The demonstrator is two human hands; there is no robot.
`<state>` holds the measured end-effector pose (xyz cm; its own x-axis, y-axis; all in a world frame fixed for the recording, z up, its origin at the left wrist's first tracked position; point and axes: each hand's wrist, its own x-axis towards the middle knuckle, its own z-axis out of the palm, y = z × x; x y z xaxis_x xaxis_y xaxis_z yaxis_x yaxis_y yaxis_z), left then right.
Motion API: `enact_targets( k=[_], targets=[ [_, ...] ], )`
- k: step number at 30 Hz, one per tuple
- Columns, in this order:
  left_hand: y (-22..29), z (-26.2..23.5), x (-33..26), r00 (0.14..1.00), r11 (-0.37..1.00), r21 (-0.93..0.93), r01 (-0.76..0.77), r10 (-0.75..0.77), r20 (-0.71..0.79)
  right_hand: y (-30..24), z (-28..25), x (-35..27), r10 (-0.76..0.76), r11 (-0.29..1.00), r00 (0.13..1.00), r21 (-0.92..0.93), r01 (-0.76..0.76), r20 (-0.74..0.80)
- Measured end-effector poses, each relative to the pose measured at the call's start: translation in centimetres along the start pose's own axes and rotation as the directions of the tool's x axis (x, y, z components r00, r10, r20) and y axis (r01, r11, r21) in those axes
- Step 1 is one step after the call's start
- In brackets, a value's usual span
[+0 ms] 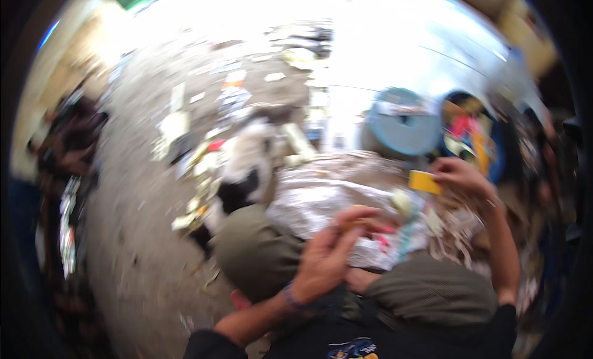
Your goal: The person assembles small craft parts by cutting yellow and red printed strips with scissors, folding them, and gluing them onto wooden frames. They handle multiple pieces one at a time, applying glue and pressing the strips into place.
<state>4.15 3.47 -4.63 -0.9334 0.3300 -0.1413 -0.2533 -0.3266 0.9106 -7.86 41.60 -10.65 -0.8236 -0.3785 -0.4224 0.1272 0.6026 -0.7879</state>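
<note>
Head view — litter (204, 167) beside blue drum (404, 121).

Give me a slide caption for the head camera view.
Right hand lifts a yellow card above a heap of scraps; left hand is raised nearby.

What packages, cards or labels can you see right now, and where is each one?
Small flat yellow rectangular card: pinched in the right hand, in front of a blue drum.
Pale crinkled plastic sack: on the lap, beside the left hand.
White paper and wrapper scraps: scattered on the grey ground, too blurred to detail.
</note>
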Motion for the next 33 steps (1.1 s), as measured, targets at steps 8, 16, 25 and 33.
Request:
enact_targets(
  k=[8, 16, 25, 33],
  targets=[
    [-0.9, 1.3, -2.6, 0.988, 0.979, -0.138, -0.148, 0.151, 0.012, -19.2, 8.7, -3.3, -0.352, 0.870, 0.932, 0.340, 0.358, -0.082],
    [-0.7, 3.2, -6.6, 0.866, 0.928, 0.055, -0.368, 0.364, -0.343, -22.3, 14.0, -7.2, -0.582, 0.812, 0.810, -0.014, 0.583, -0.065],
    [-0.8, 4.0, -8.6, 0.777, 0.824, 0.349, -0.446, 0.550, -0.306, -23.6, 14.9, -9.1, -0.802, 0.517, 0.598, -0.507, 0.690, -0.004],
    [-0.8, 2.9, -10.6, 0.871, 0.918, 0.141, -0.370, 0.395, -0.293, -24.8, 16.0, -9.6, -0.828, 0.444, 0.552, -0.485, 0.754, 0.100]
  ],
)
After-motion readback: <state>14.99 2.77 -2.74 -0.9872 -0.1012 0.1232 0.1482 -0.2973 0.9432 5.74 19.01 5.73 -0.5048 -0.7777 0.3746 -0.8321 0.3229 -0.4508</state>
